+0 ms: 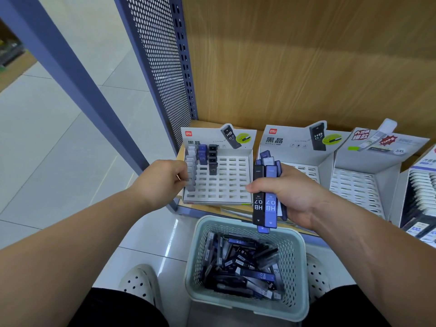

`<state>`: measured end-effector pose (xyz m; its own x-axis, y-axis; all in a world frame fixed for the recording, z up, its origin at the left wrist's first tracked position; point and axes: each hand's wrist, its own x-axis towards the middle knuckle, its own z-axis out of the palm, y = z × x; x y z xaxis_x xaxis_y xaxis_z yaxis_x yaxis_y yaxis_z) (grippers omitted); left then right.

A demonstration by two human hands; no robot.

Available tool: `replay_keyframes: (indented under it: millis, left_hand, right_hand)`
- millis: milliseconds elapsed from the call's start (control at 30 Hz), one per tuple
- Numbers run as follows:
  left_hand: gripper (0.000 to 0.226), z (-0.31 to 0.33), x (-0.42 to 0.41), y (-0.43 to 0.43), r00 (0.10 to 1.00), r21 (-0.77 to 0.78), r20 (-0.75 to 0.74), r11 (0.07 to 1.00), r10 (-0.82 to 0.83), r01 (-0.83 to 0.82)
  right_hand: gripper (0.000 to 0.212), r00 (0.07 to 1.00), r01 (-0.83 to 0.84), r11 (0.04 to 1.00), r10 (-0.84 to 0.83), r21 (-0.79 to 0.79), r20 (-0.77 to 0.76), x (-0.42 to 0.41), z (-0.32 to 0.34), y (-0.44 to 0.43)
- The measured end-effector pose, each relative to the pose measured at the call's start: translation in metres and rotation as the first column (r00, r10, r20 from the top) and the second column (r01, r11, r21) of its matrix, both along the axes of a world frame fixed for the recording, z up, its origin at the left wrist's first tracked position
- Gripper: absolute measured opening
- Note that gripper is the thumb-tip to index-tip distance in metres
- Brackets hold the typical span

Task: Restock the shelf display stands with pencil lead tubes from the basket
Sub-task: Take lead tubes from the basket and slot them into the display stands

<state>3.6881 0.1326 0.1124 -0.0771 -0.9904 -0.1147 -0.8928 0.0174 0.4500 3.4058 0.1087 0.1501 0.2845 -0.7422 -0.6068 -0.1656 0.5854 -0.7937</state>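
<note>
A white slotted display stand (226, 182) sits at the shelf's left end, with grey, blue and black lead tubes (202, 154) upright in its left columns. My left hand (162, 178) is at the stand's left edge, fingers curled at the grey tube column (192, 171); whether it pinches a tube is hidden. My right hand (290, 192) grips a bundle of black and blue HB 0.7 tubes (265, 192) in front of the stand. Below, a pale green basket (299, 260) on the floor holds several loose tubes (243, 265).
Two more slotted stands (306, 171) (358, 187) stand to the right on the wooden shelf, and a filled box (422, 199) at the far right. A perforated blue shelf post (162, 67) rises at left. My shoes (139, 282) flank the basket on the tiled floor.
</note>
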Motion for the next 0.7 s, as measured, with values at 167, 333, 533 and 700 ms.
replay_keyframes:
  millis: [167, 333, 533, 700]
  left_hand:
    - [0.009, -0.001, -0.004, 0.001, 0.996, -0.067, 0.086, 0.998, 0.002, 0.004]
    - [0.018, 0.001, -0.008, 0.002, 0.982, -0.043, 0.178, 0.998, 0.058, -0.051]
    - [0.020, 0.026, -0.039, 0.009, 0.992, -0.066, -0.060, 0.991, 0.109, -0.112]
    - [0.025, 0.050, -0.092, 0.033, 0.599, 0.393, -0.741, 0.919, 0.302, 0.023]
  right_hand:
    - [0.041, 0.999, 0.021, 1.000, -0.022, 0.009, 0.038, 0.003, 0.002, 0.002]
    - [0.016, 0.987, 0.072, 0.997, -0.076, 0.035, 0.144, 0.003, 0.005, 0.001]
    - [0.034, 0.971, 0.136, 0.988, -0.147, 0.069, 0.188, 0.010, 0.010, 0.005]
    - [0.024, 0.948, 0.233, 0.972, -0.235, 0.036, 0.215, 0.018, 0.012, 0.005]
